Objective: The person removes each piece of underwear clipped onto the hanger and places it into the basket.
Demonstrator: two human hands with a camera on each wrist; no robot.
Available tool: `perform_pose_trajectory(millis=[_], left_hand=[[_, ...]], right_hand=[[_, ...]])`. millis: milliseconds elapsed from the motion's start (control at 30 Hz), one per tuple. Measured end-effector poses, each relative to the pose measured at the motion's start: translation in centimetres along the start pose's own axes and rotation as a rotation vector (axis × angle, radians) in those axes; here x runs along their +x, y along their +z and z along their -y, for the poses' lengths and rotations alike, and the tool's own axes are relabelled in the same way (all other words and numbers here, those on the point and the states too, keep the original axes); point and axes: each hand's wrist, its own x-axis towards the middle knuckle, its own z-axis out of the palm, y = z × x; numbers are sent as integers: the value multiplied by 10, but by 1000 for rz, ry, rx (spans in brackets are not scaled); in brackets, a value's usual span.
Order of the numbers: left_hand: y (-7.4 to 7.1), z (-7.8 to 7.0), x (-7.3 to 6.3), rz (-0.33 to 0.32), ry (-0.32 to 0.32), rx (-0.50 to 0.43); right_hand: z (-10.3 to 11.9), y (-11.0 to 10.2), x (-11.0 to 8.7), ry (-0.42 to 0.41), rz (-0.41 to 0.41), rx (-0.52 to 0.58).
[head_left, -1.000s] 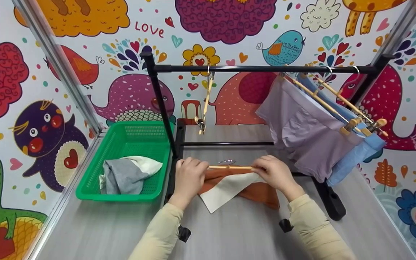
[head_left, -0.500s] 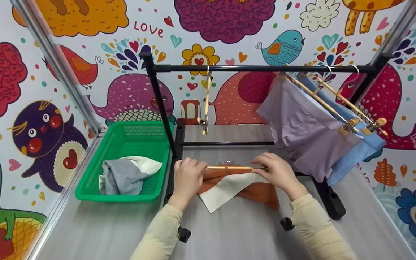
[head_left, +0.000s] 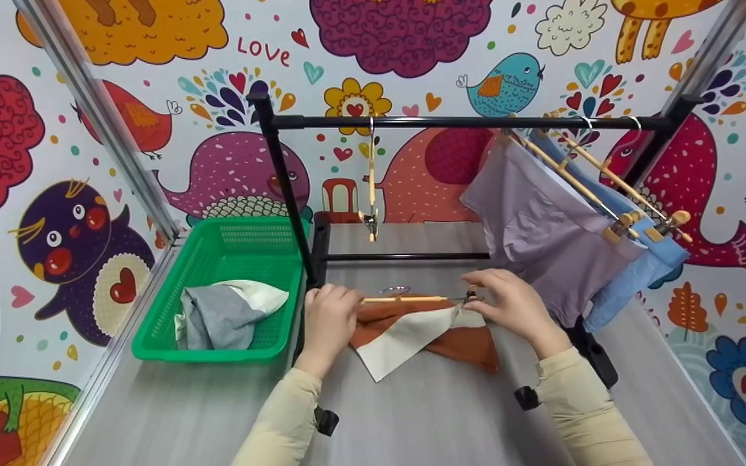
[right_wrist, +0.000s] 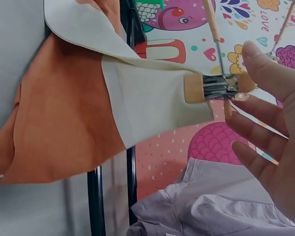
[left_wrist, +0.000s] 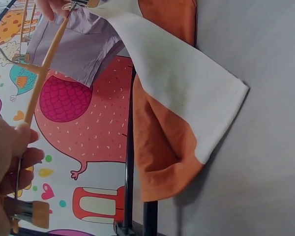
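My left hand (head_left: 331,323) holds the left end of a wooden clip hanger (head_left: 405,299) low in front of the rack. In the left wrist view, the clip (left_wrist: 27,211) at that end has no cloth in it. An orange and white garment (head_left: 399,343) hangs below the bar, folded over itself. At the hanger's other end, a clip (right_wrist: 219,87) bites the garment's white corner. Around this clip my right hand (head_left: 512,304) is spread, thumb and fingers apart; the right wrist view does not settle whether a fingertip touches it.
A black rack (head_left: 438,122) stands ahead, with an unloaded hanger (head_left: 372,181) on its rail. Lilac shorts (head_left: 541,220) and a blue garment (head_left: 645,278) hang at the right. The green basket (head_left: 217,356) on the left contains grey and white cloth (head_left: 224,317).
My right thumb and fingers have parted from the clip and the hand has shifted right. My left hand and the hanger have moved slightly left. The unloaded hanger on the rail has turned a little.
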Motion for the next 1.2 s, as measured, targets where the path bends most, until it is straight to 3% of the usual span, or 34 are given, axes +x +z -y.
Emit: perform_pose_trajectory(millis=[333,733,1200], left_hand=[[-3,-1,-2,16,-6,-2],[-3,-1,-5,25,-9,-14],[-5,2,2,16,-10,-17]], right_hand=[[-2,-2,-2,-1,5,-70],[-7,5,-3,-138,-86,-113],[-2,1,5,-128,-118,-148]])
